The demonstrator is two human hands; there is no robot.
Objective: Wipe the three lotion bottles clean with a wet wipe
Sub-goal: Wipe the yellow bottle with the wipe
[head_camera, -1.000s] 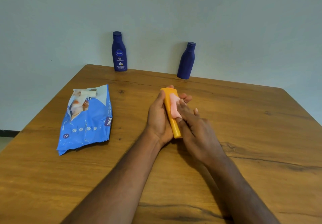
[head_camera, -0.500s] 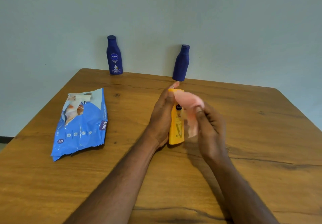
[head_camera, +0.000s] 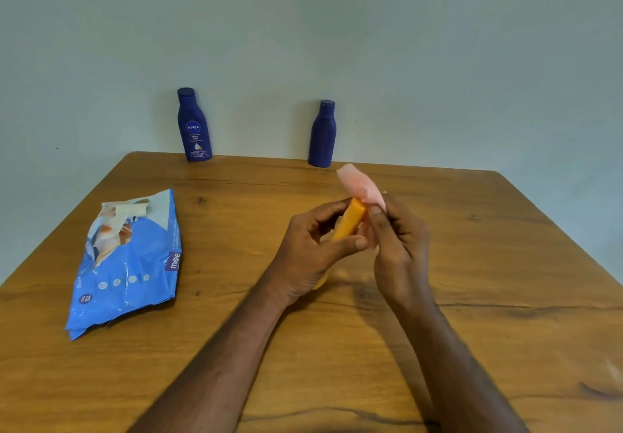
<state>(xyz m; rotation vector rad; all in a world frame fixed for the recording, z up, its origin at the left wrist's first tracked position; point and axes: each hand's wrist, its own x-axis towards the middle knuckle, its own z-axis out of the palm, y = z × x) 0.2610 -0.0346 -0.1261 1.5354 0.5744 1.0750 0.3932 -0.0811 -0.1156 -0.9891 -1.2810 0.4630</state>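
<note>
Wooden table [head_camera: 472,264] set against a pale wall [head_camera: 404,45]. Yellow bottle [head_camera: 349,223] is gripped, tilted, above the table by the curled left hand [head_camera: 312,252]. Pink wipe [head_camera: 360,185] is pinched at its top by the right hand [head_camera: 399,247]. Two blue bottles [head_camera: 194,126] [head_camera: 322,134] stand upright at the far edge. Wipes pack [head_camera: 128,264] lies at left.

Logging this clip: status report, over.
Left hand grips yellow bottle. Right hand pinches pink wipe against it. Nothing in the way.
</note>
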